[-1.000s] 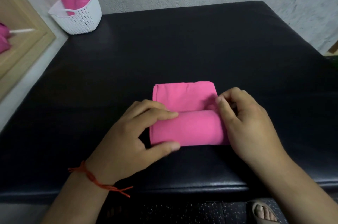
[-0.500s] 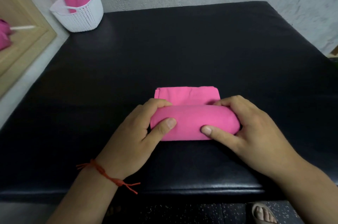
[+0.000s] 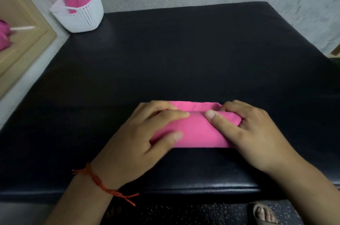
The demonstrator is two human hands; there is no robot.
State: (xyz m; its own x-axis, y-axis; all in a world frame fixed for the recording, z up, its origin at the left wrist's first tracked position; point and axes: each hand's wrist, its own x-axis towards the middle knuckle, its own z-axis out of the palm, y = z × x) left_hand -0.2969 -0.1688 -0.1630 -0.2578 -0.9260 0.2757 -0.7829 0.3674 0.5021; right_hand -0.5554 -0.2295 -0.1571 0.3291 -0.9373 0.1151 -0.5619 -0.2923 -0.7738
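A pink cloth (image 3: 198,129) lies rolled into a thick roll on the black padded table (image 3: 184,55), near its front edge. Only a thin strip of flat cloth shows beyond the roll. My left hand (image 3: 147,136) grips the roll's left end, fingers curled over the top and thumb on the near side. My right hand (image 3: 253,132) grips the right end the same way, its index finger lying across the roll's top. A red thread is tied round my left wrist.
A white plastic basket (image 3: 81,17) holding rolled pink cloths stands at the table's back left corner. A wooden frame (image 3: 24,41) leans at the left. A grey wall runs behind. A sandalled foot (image 3: 265,213) shows below the table's front edge.
Both hands have rolled the cloth away from me. The flat part beyond the roll has shrunk from a wide panel to a thin strip, and the roll has grown thicker.
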